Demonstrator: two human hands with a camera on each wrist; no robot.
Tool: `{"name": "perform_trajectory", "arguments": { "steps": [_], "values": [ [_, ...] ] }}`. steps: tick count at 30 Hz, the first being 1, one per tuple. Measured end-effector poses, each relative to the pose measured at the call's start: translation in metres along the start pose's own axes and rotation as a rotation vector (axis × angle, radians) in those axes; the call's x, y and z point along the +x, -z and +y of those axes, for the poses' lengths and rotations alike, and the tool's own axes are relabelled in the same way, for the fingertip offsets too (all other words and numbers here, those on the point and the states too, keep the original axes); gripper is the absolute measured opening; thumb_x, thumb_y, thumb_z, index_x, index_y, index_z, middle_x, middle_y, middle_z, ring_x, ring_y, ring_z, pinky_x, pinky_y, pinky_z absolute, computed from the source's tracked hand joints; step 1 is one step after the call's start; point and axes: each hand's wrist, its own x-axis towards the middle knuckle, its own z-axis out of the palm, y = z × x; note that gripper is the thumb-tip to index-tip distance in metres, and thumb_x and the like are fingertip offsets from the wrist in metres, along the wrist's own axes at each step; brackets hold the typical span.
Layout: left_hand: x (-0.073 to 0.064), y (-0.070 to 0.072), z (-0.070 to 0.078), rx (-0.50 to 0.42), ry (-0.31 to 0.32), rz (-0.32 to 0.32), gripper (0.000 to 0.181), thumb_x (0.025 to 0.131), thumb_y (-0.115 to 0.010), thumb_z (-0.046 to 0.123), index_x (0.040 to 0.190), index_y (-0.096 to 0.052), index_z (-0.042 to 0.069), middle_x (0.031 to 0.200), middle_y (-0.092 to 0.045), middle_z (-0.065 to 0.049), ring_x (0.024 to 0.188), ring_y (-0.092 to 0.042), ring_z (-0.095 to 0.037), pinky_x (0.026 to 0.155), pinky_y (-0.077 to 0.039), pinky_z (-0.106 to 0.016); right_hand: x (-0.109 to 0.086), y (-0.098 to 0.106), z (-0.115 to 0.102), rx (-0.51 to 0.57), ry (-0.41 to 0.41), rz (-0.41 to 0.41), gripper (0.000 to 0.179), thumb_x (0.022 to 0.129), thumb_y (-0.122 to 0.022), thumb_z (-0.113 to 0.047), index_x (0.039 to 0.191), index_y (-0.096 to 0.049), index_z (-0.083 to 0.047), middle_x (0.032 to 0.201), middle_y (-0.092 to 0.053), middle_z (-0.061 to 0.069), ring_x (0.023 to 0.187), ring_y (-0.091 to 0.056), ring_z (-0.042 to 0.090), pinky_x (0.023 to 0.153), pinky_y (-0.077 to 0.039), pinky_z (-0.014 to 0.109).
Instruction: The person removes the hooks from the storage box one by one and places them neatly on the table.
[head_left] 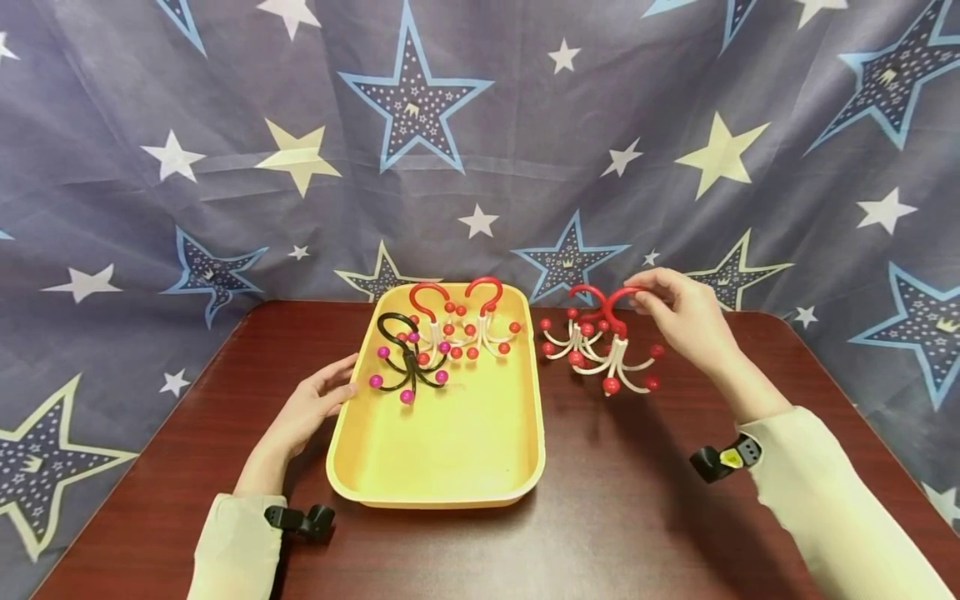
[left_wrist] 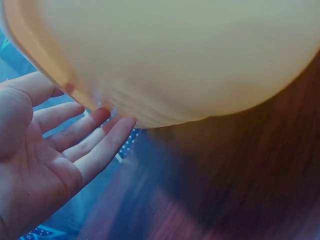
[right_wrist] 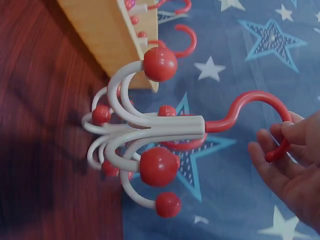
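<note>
My right hand (head_left: 686, 321) pinches the red hook of a white multi-arm hanger (head_left: 618, 350) with red ball tips, held upright to the right of the yellow tray (head_left: 450, 467). The right wrist view shows thumb and fingers at the hook's curved end. Behind it, partly covered, a similar white hanger (head_left: 576, 338) stands on the table. My left hand (head_left: 311, 408) is at the tray's left side, its spread fingers touching the outer wall under the rim. Inside the tray are a black hanger (head_left: 410, 367) with magenta balls and two white hangers (head_left: 483, 327) with red hooks.
The dark reddish-brown wooden table (head_left: 600, 533) carries the tray left of its middle. A star-patterned grey-blue cloth (head_left: 480, 183) hangs along the back and sides. Black cameras (head_left: 300, 521) are strapped at both wrists, over pale sleeves.
</note>
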Motion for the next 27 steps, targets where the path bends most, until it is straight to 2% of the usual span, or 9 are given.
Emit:
{"name": "perform_trajectory", "arguments": {
  "steps": [8, 11, 15, 21, 27],
  "values": [
    [-0.001, 0.0, 0.002, 0.012, 0.013, 0.003, 0.056, 0.093, -0.053, 0.019, 0.143, -0.029, 0.009, 0.135, -0.039, -0.025, 0.099, -0.059, -0.013, 0.077, -0.051, -0.024, -0.004, 0.011, 0.026, -0.093, -0.06, 0.042, 0.015, 0.086, -0.059, -0.006, 0.099, -0.066, -0.01, 0.085, -0.069, 0.009, 0.07, -0.063, 0.004, 0.061, -0.04, 0.006],
    [-0.001, -0.001, 0.002, 0.019, 0.021, 0.006, 0.056, 0.093, -0.053, 0.02, 0.143, -0.029, 0.01, 0.135, -0.04, -0.024, 0.101, -0.058, -0.015, 0.078, -0.051, -0.024, -0.003, 0.014, 0.033, -0.113, -0.073, 0.056, 0.016, 0.086, -0.06, -0.006, 0.1, -0.067, -0.009, 0.089, -0.069, 0.011, 0.069, -0.061, -0.002, 0.06, -0.039, 0.007],
    [-0.002, -0.002, 0.002, 0.018, 0.023, 0.008, 0.057, 0.093, -0.052, 0.021, 0.143, -0.028, 0.011, 0.136, -0.039, -0.024, 0.103, -0.057, -0.014, 0.078, -0.05, -0.022, 0.0, 0.017, 0.042, -0.141, -0.09, 0.083, 0.016, 0.086, -0.06, -0.009, 0.101, -0.067, -0.01, 0.091, -0.068, 0.012, 0.064, -0.05, -0.014, 0.057, -0.036, 0.009],
    [-0.002, -0.003, 0.002, 0.011, 0.022, 0.016, 0.057, 0.093, -0.052, 0.021, 0.143, -0.028, 0.01, 0.136, -0.038, -0.024, 0.101, -0.057, -0.009, 0.077, -0.049, -0.02, 0.005, 0.017, 0.056, -0.174, -0.134, 0.128, 0.017, 0.086, -0.059, -0.01, 0.101, -0.067, -0.01, 0.084, -0.068, 0.014, 0.059, -0.045, -0.011, 0.053, -0.034, 0.014],
    [-0.002, -0.002, 0.002, 0.012, 0.022, 0.015, 0.057, 0.093, -0.052, 0.021, 0.143, -0.028, 0.01, 0.136, -0.038, -0.024, 0.1, -0.057, -0.008, 0.078, -0.049, -0.021, 0.013, 0.011, 0.068, -0.181, -0.134, 0.16, 0.017, 0.086, -0.057, -0.006, 0.1, -0.067, -0.006, 0.088, -0.068, 0.014, 0.059, -0.043, -0.014, 0.055, -0.034, 0.013]
  ]
}}
